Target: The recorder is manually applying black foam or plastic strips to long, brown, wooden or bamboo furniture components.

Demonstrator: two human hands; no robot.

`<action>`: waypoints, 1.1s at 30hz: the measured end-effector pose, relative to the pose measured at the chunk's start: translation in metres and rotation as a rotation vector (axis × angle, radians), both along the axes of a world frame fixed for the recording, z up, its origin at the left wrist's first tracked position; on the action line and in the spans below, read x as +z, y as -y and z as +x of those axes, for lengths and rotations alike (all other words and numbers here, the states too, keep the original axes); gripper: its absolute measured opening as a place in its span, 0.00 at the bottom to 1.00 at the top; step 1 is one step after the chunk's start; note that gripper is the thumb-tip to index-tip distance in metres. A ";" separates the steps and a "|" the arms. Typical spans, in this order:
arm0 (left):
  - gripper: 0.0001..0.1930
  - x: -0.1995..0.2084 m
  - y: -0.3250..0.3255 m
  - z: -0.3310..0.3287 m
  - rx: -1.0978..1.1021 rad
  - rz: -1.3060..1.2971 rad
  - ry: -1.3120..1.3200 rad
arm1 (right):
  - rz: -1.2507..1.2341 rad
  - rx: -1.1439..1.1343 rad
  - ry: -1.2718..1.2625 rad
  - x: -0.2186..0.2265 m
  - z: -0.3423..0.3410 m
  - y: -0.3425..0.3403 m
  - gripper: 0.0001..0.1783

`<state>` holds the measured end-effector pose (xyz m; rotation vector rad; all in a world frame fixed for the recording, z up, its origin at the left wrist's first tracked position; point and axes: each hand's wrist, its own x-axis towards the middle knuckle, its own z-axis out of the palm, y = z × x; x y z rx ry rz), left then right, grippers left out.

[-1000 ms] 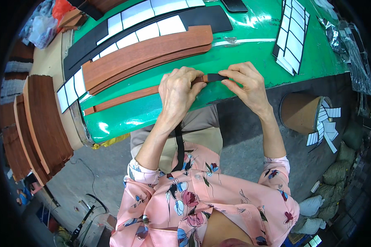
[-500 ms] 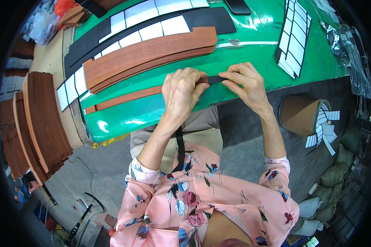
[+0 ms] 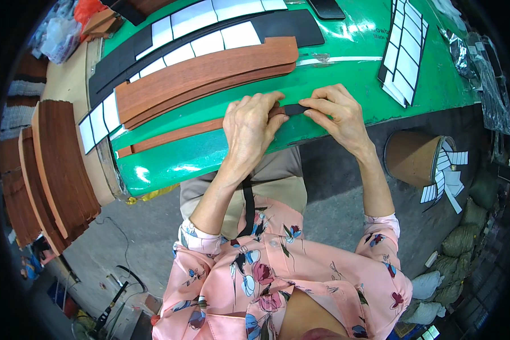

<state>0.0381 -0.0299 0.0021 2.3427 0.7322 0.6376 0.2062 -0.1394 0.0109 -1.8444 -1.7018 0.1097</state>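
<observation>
A long, narrow brown wood-grain strip lies along the near part of the green tabletop. My left hand is closed over its right end, thumb below and index finger above, hiding part of it. A short black strip overlaps or adjoins that end; the exact join is hidden by my fingers. My right hand pinches the black strip's right end between thumb and fingertips. Just beyond my hands sits a stack of curved brown wood-grain boards.
White-backed black sheets lie behind the boards, with another bundle at right. A phone rests at the far edge. More brown boards stand at left. A brown bin holding white offcuts is on the floor at right.
My left index finger has lifted and straightened slightly over the strip's end. My right hand keeps its pinch, shifted a touch left. The strip has barely moved.
</observation>
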 end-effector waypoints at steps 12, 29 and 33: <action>0.09 0.004 0.000 0.003 -0.045 0.134 0.107 | 0.055 -0.026 -0.059 0.000 0.002 0.000 0.12; 0.18 -0.015 0.007 0.000 -0.113 0.480 0.173 | 0.245 -0.188 0.225 -0.027 -0.040 0.017 0.19; 0.21 -0.001 0.006 -0.015 -0.194 0.472 0.075 | 0.235 -0.177 0.066 -0.031 -0.043 0.017 0.19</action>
